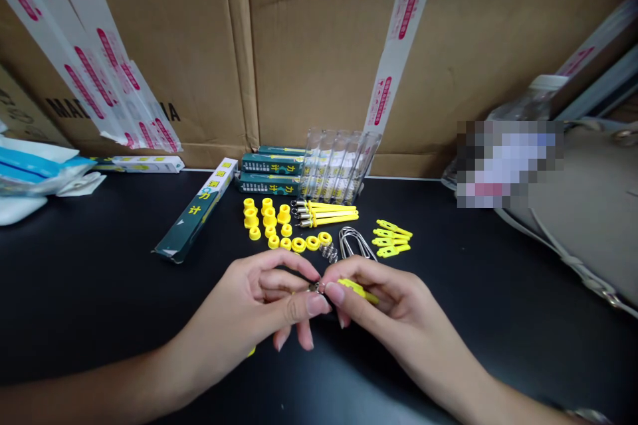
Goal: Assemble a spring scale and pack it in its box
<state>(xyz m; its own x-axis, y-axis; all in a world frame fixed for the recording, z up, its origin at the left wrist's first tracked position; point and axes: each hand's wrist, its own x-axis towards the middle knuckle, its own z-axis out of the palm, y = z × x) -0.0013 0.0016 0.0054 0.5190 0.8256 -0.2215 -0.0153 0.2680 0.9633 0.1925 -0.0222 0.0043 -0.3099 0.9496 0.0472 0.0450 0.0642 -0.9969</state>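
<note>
Both my hands meet over the front middle of the table, fingertips nearly touching. My left hand (pixel 272 302) is closed, thumb and forefinger pinching a small metal piece (pixel 315 287) with a ring-like end. A bit of yellow (pixel 252 350) peeks out below the left palm; whether it joins the metal piece I cannot tell. My right hand (pixel 381 295) is closed on a yellow plastic tab (pixel 356 290), its end at the metal piece. Beyond the fingertips lie small coil springs (pixel 329 252), bent metal wire hooks (pixel 356 242) and several matching yellow tabs (pixel 393 239).
Yellow collars and rings (pixel 269 216) stand beside yellow rods with metal caps (pixel 329 214). Clear plastic tubes (pixel 339 166) lean by green boxes (pixel 272 172). Another green box (pixel 197 212) lies left. A bottle (pixel 523 106) and grey bag (pixel 583 212) are right; cardboard (pixel 319 46) walls the back.
</note>
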